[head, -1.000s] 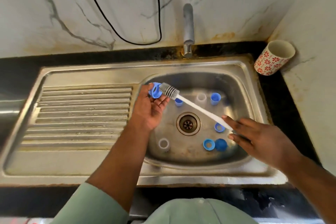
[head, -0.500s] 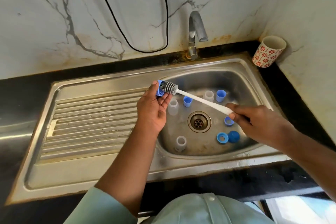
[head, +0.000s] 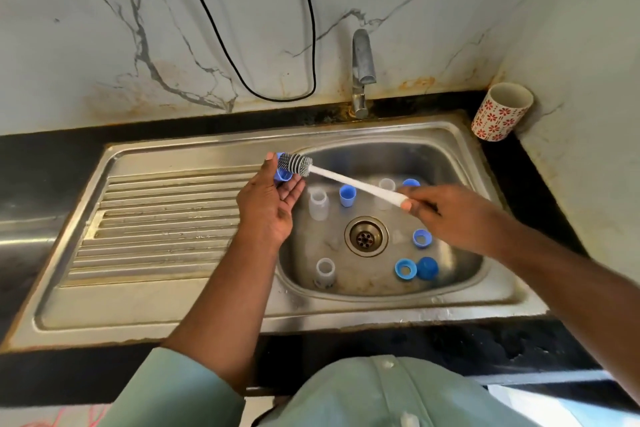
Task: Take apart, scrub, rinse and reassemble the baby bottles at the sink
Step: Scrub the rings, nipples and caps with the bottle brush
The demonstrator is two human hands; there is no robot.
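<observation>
My left hand (head: 268, 208) holds a small blue bottle part (head: 283, 175) at its fingertips above the left rim of the basin. My right hand (head: 446, 215) grips the white handle of a bottle brush (head: 349, 180), whose grey bristle head (head: 294, 164) lies against the blue part. In the sink basin (head: 460, 263) stand clear bottle bodies (head: 318, 203), (head: 325, 270), (head: 386, 185). Blue caps and rings (head: 347, 195), (head: 422, 238), (head: 405, 268), (head: 427, 267) lie around the drain (head: 366, 236).
The tap (head: 362, 69) rises behind the basin with no water running. A ribbed steel drainboard (head: 156, 222) lies to the left. A white mug with red flowers (head: 500, 113) stands in the back right corner. A black cable (head: 242, 45) hangs on the marble wall.
The camera view has shifted, so the sink sits differently in frame. Both hands keep the brush head against the blue part, with only a small change in the brush's angle.
</observation>
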